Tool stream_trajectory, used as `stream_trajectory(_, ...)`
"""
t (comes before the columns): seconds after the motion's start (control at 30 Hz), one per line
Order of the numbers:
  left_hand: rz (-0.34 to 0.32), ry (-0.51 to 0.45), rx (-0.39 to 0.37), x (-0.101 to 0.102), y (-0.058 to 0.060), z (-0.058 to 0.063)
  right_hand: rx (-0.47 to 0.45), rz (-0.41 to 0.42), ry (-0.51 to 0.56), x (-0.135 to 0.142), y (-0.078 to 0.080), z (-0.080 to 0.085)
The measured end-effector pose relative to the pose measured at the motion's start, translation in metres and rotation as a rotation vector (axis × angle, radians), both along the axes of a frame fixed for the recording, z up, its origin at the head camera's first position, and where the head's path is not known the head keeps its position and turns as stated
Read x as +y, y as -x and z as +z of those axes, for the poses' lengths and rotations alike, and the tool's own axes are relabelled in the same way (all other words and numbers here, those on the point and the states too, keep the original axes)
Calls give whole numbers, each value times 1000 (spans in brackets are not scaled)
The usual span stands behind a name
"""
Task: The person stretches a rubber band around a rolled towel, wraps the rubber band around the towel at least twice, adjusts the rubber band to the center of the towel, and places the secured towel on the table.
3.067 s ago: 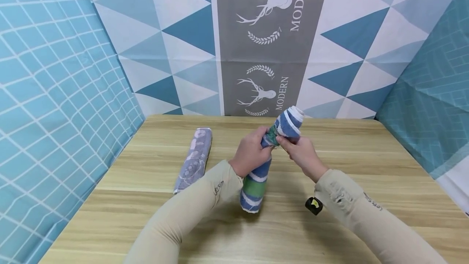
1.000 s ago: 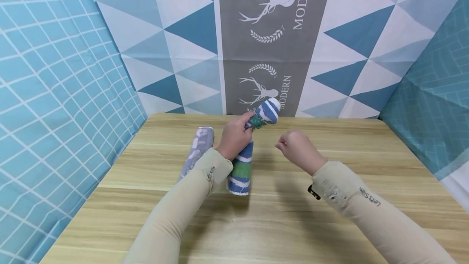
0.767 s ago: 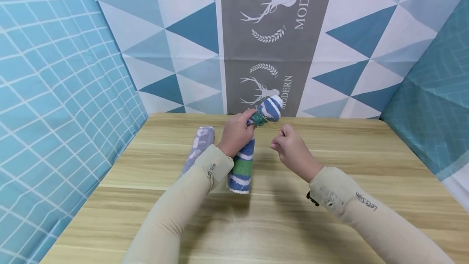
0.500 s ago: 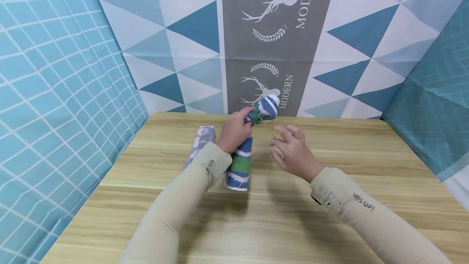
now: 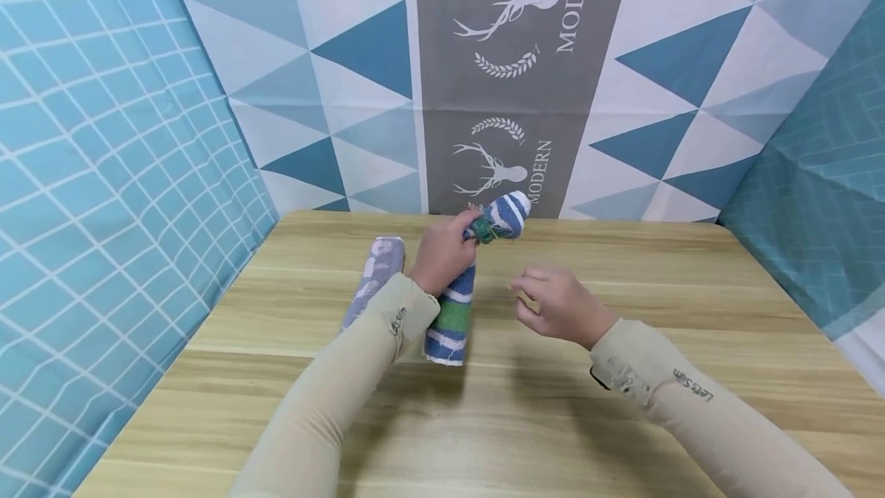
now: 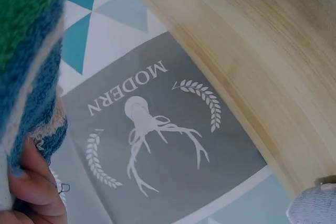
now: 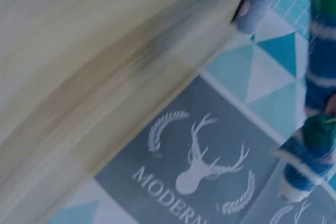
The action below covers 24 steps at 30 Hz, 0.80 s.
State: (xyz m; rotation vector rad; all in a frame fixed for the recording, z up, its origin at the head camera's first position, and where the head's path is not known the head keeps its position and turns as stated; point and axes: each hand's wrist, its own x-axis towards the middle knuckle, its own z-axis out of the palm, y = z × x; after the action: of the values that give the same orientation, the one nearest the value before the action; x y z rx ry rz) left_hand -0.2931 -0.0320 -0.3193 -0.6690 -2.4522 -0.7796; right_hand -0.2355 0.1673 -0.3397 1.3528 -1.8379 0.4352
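My left hand (image 5: 444,253) grips a rolled towel (image 5: 454,313) with blue, green and white stripes, close to its narrowed green part. The towel's top end bulges out past the thumb, and fine loose threads stick out at the green part. Part of the roll is hidden behind the hand and sleeve. In the left wrist view the curled fingers (image 6: 39,187) press on the terry cloth. My right hand (image 5: 563,304) hovers to the right of the towel, apart from it, fingers loosely bent and thumb spread away, with nothing visible between them.
A rolled grey-purple towel (image 5: 369,279) lies on the wooden table (image 5: 276,375) at the left, partly covered by the left forearm. Patterned cloth (image 5: 525,83) hangs behind the table's back edge, with blue checked cloth (image 5: 104,175) along the left side.
The right hand has let go of the towel's top end and drawn back right; its fingers have since loosened. The left hand has carried the striped towel left, beside the grey-purple one.
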Motion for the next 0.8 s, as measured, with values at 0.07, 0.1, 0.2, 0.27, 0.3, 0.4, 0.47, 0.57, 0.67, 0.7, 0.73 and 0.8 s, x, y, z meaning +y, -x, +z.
stream_trajectory(0.07, 16, -6, -6, -2, 0, -1, 27, -27, 15, -4, -6, 1)
stream_trajectory(0.1, 27, -11, -9, -4, 0, -1, 40, -50, 19, -5, -9, 1)
stream_trajectory(0.2, 62, -17, -14, -8, 2, 0, 18, -164, 43, -7, -18, 4)
stream_trajectory(0.27, 82, -12, -15, -10, 3, 0, -36, -284, 59, -5, -23, 7)
stream_trajectory(0.3, 87, -7, -17, -11, 4, 0, -58, -358, 65, -3, -25, 10)
stream_trajectory(0.4, 71, 24, -13, -12, 3, 0, -112, -573, 64, 2, -27, 17)
stream_trajectory(0.47, 45, 51, 3, -11, 1, -1, -110, -665, 37, 6, -26, 20)
stream_trajectory(0.57, 9, 76, 38, -9, -3, -2, -68, -716, -6, 10, -25, 22)
stream_trajectory(0.67, -1, 88, 73, -7, -7, -4, -13, -740, -30, 11, -22, 22)
stream_trajectory(0.7, -4, 92, 83, -6, -9, -4, 2, -745, -36, 11, -22, 23)
stream_trajectory(0.73, -8, 95, 91, -5, -10, -5, 16, -748, -43, 11, -21, 23)
stream_trajectory(0.8, -17, 110, 113, -2, -13, -6, 40, -739, -55, 11, -20, 24)
